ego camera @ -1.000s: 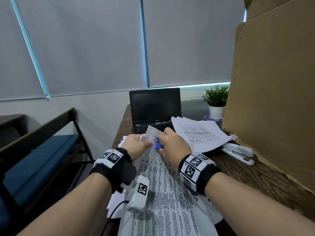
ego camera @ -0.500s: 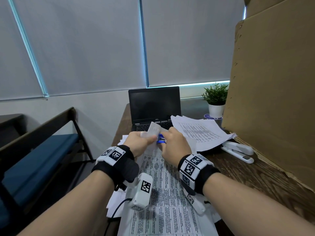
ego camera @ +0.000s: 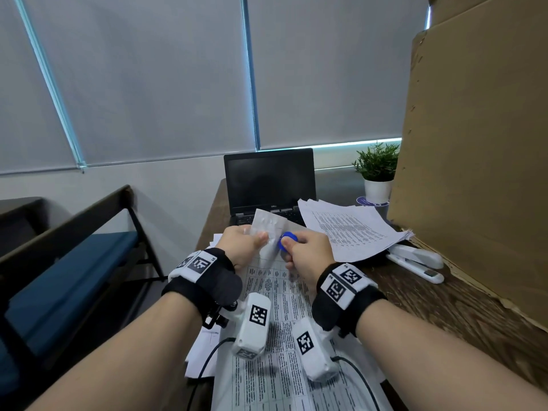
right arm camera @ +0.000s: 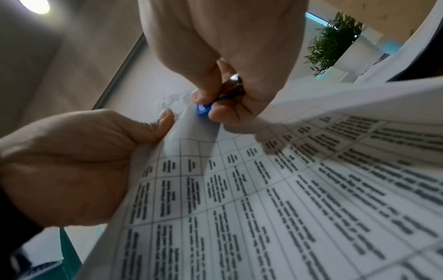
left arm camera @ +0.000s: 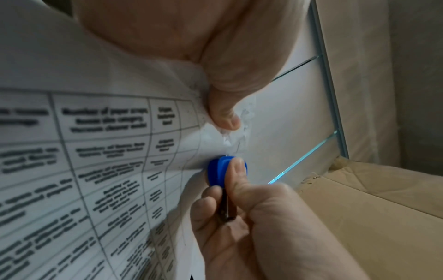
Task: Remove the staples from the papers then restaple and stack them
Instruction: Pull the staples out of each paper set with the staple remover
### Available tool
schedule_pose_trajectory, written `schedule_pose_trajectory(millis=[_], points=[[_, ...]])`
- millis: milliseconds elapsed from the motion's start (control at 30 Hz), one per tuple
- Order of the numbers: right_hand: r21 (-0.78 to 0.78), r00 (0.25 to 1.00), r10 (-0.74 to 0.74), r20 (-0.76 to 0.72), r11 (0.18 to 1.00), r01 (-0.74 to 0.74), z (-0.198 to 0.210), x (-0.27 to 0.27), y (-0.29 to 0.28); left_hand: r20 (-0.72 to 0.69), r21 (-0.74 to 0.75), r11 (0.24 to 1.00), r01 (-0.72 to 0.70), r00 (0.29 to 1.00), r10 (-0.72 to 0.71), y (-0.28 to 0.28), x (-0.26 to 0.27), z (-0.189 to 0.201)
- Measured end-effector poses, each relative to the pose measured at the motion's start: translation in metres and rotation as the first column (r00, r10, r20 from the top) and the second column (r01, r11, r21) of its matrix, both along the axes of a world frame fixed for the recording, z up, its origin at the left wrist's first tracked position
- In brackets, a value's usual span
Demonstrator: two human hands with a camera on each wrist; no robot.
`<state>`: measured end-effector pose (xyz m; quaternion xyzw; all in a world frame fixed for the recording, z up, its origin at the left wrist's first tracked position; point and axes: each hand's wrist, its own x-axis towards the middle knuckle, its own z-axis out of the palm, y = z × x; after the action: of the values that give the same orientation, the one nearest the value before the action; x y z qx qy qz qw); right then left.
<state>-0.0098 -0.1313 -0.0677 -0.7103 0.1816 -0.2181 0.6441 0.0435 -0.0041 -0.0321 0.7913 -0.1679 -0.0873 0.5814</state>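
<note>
Printed papers (ego camera: 268, 280) lie on the desk (ego camera: 444, 304), top corner lifted and pinched by the left hand (ego camera: 241, 247), thumb on the torn, pitted corner. The right hand (ego camera: 308, 256) pinches a blue staple remover (ego camera: 287, 241) against that corner. A second paper pile (ego camera: 347, 229), white stapler (ego camera: 415, 258) and laptop (ego camera: 268, 180) sit beyond.

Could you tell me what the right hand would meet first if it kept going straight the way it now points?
Probably the lifted paper corner: the right hand pinches the blue staple remover right at it, and the left hand lies just beyond.
</note>
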Motion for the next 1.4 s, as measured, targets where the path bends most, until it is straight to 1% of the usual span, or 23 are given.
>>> schedule_pose_trajectory(millis=[100,167,300,433,667,733,767,800,833,867,933,967,1033,1067,1100,1133,1167,1200,1233,1267,1300,1400], points=[[0.123,0.998,0.052,-0.017,0.991,-0.050,0.002,0.001,0.001,-0.014,-0.014,1.000,0.002,1.000,-0.002,0.001,0.003,-0.002],[0.253,0.997,0.074,-0.004,0.965,-0.071,0.004,0.001,0.002,-0.034,-0.059,0.998,-0.004,0.999,0.002,0.002,0.005,-0.004],[0.456,0.996,0.081,0.045,0.885,-0.093,0.006,0.004,0.007,-0.086,-0.127,0.992,-0.015,0.996,0.004,0.003,0.008,-0.006],[0.632,0.995,0.074,0.065,0.769,-0.098,0.006,0.008,0.014,-0.109,-0.146,0.988,-0.052,0.993,0.036,0.006,0.014,-0.010],[0.760,0.997,0.058,0.055,0.646,-0.079,0.000,0.013,0.014,-0.102,-0.155,0.986,-0.056,0.994,0.040,0.004,0.017,-0.013],[0.819,0.995,0.045,0.089,0.564,-0.099,0.002,0.013,0.011,-0.104,-0.149,0.986,-0.074,0.993,0.059,0.005,0.015,-0.010],[0.835,0.994,0.037,0.107,0.539,-0.110,0.004,0.013,0.007,-0.103,-0.141,0.987,-0.082,0.992,0.068,0.006,0.016,-0.010],[0.825,0.993,0.037,0.108,0.555,-0.110,0.005,0.014,0.004,-0.094,-0.120,0.989,-0.090,0.992,0.079,0.006,0.016,-0.012],[0.786,0.995,0.043,0.085,0.611,-0.094,0.006,0.014,0.001,-0.072,-0.084,0.991,-0.101,0.993,0.095,0.007,0.016,-0.014],[0.714,0.998,0.054,0.044,0.697,-0.069,0.006,0.015,-0.001,-0.043,-0.037,0.992,-0.120,0.992,0.118,0.007,0.017,-0.016],[0.521,0.997,0.063,-0.054,0.853,-0.026,0.002,0.018,-0.004,0.023,0.025,0.986,-0.165,0.986,0.165,0.007,0.021,-0.021],[0.436,0.994,0.063,-0.087,0.900,-0.019,0.001,0.016,-0.004,0.056,0.054,0.983,-0.178,0.983,0.175,0.007,0.021,-0.021],[0.307,0.990,0.059,-0.127,0.952,-0.017,-0.003,0.013,-0.013,0.132,0.136,0.974,-0.179,0.978,0.161,0.004,0.018,-0.018],[0.216,0.988,0.037,-0.150,0.976,-0.004,-0.005,0.010,-0.019,0.164,0.196,0.967,-0.166,0.977,0.134,0.003,0.016,-0.017],[0.072,0.983,-0.002,-0.182,0.997,0.015,-0.007,0.007,-0.028,0.194,0.277,0.946,-0.167,0.974,0.115,0.002,0.017,-0.018],[-0.130,0.968,-0.051,-0.245,0.991,0.019,-0.009,0.003,-0.038,0.228,0.361,0.915,-0.180,0.968,0.101,0.001,0.018,-0.020],[-0.333,0.943,-0.099,-0.316,0.943,-0.013,-0.011,-0.002,-0.049,0.260,0.427,0.879,-0.210,0.960,0.103,0.001,0.019,-0.023],[-0.491,0.910,-0.151,-0.386,0.869,-0.064,-0.010,-0.009,-0.059,0.290,0.472,0.846,-0.247,0.950,0.115,0.001,0.022,-0.026],[-0.602,0.881,-0.199,-0.430,0.790,-0.116,-0.009,-0.016,-0.069,0.311,0.504,0.815,-0.286,0.940,0.138,0.000,0.023,-0.028],[-0.672,0.855,-0.242,-0.459,0.724,-0.156,-0.007,-0.023,-0.079,0.326,0.520,0.792,-0.321,0.931,0.163,-0.002,0.023,-0.030],[-0.714,0.832,-0.281,-0.479,0.676,-0.183,-0.007,-0.030,-0.089,0.338,0.522,0.777,-0.352,0.922,0.191,-0.003,0.023,-0.031],[-0.766,0.768,-0.368,-0.524,0.598,-0.236,-0.011,-0.044,-0.113,0.365,0.510,0.769,-0.386,0.906,0.213,-0.011,0.022,-0.030]])
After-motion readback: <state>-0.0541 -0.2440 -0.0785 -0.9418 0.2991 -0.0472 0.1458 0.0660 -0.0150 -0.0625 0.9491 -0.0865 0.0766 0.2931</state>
